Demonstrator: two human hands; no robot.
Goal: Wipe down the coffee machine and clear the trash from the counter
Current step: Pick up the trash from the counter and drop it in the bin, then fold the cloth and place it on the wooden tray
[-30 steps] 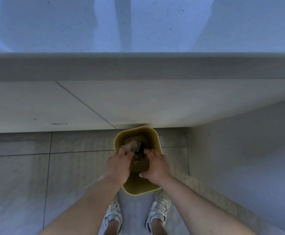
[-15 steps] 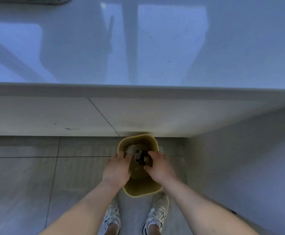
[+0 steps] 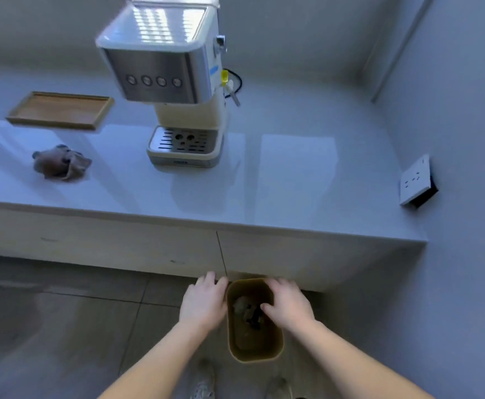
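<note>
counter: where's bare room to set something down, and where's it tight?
Widest bare patch: right of the coffee machine, up to the wall with the socket. A bare strip also runs along the front edge. Left is busier: the crumpled cloth and wooden tray leave only a gap between them. The bin below is flanked by both hands.

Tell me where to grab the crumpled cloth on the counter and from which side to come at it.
Pinch the raised bunched middle of the cloth, coming straight down from above. It lies as a loose heap on the flat counter, with no edge standing up to catch from the side and open space all round it. The tray and coffee machine stand well clear.
</note>
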